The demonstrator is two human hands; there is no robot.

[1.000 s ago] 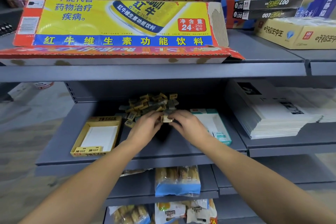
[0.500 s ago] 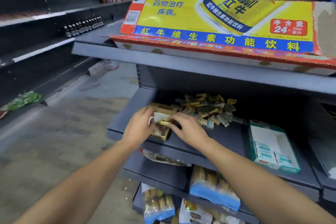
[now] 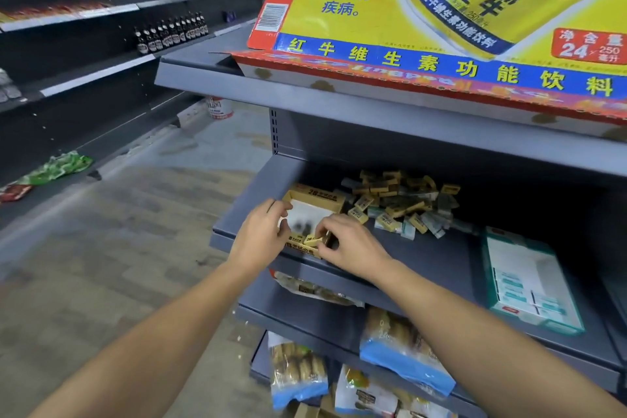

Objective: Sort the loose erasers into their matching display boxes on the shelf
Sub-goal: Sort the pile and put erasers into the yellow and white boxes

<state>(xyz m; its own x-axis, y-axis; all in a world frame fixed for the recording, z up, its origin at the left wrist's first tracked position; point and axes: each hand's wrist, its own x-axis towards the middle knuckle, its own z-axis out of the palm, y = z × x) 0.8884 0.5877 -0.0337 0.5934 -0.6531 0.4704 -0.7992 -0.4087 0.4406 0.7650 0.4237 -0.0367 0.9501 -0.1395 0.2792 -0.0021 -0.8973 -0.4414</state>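
Head view: both hands, earlier at the pile [image 3: 400, 204], now pinch yellow eraser [image 3: 312, 240] over yellow box [image 3: 315, 202].

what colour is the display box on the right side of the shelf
White with teal-green edges and label patches: the empty display box, seen in the head view.
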